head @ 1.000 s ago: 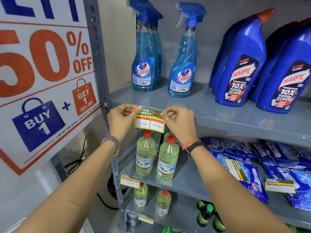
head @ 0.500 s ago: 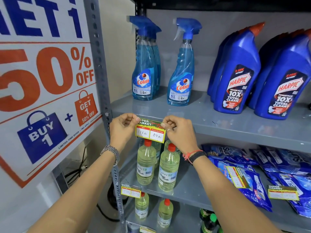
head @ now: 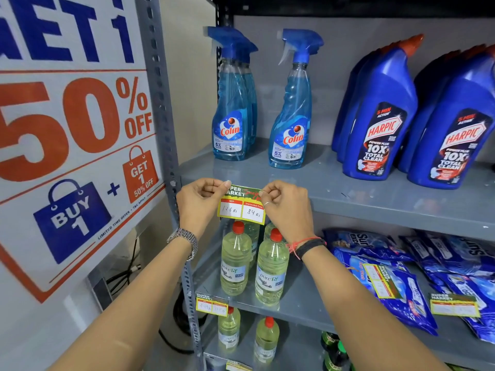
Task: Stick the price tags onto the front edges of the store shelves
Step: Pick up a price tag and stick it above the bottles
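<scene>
Yellow-edged price tag (head: 242, 203) pinched by left hand (head: 199, 200) and right hand (head: 288, 207); level it, press firmly along shelf edge (head: 375, 212).

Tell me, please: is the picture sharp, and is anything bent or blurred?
Head view: the price tag between both hands is sharp, its handwriting readable; the wide lens bends the upright post and leans the Harpic bottles; the lower tags look soft; lighting is even, without glare.
</scene>
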Motion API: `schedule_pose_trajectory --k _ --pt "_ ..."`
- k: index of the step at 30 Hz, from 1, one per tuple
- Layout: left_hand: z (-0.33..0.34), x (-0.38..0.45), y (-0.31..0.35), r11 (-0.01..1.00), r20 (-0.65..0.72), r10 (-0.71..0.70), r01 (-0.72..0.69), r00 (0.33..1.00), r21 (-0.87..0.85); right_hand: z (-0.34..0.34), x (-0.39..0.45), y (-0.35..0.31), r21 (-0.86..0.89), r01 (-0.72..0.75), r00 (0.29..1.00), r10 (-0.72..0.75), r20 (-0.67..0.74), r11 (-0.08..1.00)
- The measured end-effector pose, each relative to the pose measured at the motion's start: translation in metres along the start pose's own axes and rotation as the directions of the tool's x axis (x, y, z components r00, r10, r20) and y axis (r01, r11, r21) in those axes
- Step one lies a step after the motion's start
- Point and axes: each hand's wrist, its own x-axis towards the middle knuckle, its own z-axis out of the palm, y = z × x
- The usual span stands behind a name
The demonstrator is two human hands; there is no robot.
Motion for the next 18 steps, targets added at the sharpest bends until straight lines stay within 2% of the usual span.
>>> schedule_pose_trajectory --k 1,3,5,8,10,13,18 --pt "-0.001 0.0 -0.001 0.992 -0.025 0.07 -0.066 0.997 0.111 0.001 -0.002 -0.001 -0.09 0.037 0.999 -0.038 -0.009 0.995" --pt "-0.006 0.003 -0.004 0.905 -0.052 0.255 -0.22 0.965 0.364 0.005 -0.003 0.0 -0.346 0.165 0.977 -0.2 -0.07 0.924" --pt "-0.008 0.009 -0.004 0.809 0.024 0.401 -0.367 0.916 0.459 0.01 0.001 -0.003 -0.482 0.214 0.95 -0.295 -0.099 0.85" --pt "-0.004 0.019 -0.005 0.722 0.273 0.476 -0.548 0.836 0.423 0.013 0.015 -0.007 -0.426 0.18 0.983 -0.175 0.051 0.887" --pt "-0.001 0.024 -0.009 0.707 0.378 0.444 -0.577 0.812 0.409 0.011 0.017 -0.005 -0.388 0.132 0.989 -0.097 0.109 0.912" --pt "-0.002 0.029 -0.015 0.732 0.392 0.427 -0.566 0.815 0.379 0.004 0.014 -0.005 -0.358 0.128 0.987 -0.086 0.133 0.925" --pt "-0.007 0.03 -0.017 0.794 0.391 0.414 -0.536 0.822 0.287 -0.008 0.018 -0.002 -0.291 0.125 0.961 -0.043 0.273 0.949"
